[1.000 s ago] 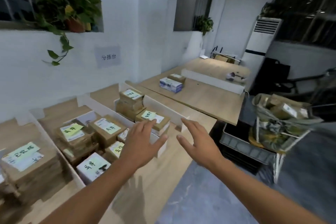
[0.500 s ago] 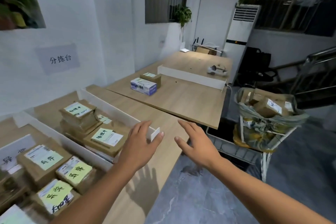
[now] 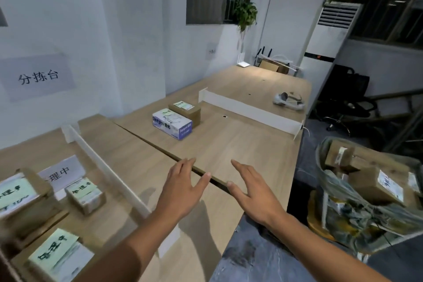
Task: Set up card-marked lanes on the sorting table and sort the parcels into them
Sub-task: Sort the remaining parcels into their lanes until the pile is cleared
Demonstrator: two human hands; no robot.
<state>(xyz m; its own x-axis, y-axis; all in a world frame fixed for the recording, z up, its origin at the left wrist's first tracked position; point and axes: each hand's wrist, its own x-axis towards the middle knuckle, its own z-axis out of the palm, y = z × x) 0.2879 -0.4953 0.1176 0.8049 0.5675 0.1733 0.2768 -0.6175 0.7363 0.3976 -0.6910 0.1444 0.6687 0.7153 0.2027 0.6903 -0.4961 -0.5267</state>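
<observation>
Both hands are held empty above the near edge of the sorting table (image 3: 240, 144). The left hand (image 3: 180, 188) and the right hand (image 3: 254, 192) are spread flat, fingers straight, with nothing gripped. Unsorted parcels are heaped in a plastic sack (image 3: 327, 174) on a stand off the table's right end, so the right hand is judged the nearer. The top brown parcel (image 3: 375, 186) lies tilted, its long axis running down and to the right. Labelled parcels (image 3: 83, 194) are kept at the left, beyond a white divider (image 3: 109, 176), beside a lane card (image 3: 61, 173).
</observation>
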